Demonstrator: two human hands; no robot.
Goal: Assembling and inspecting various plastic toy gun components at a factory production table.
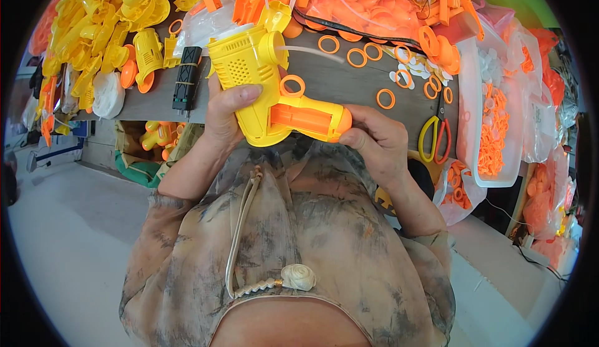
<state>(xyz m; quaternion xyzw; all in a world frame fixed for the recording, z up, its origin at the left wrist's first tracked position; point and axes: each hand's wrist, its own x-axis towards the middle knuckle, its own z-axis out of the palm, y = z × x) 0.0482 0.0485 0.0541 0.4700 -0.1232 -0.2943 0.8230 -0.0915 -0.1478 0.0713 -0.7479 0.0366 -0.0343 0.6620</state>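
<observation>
My left grip [228, 113] wraps the yellow toy gun [262, 88] body; my right grip [374, 141] pinches its orange handle end [312, 119]. Scissors [435, 136] lie right of it on the bench [349, 85].

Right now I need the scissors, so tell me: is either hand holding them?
No: the scissors lie on the table while the left hand and right hand grip the yellow toy gun.

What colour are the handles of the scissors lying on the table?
The scissors have one yellow handle and one red handle, seen in the head view.
</observation>
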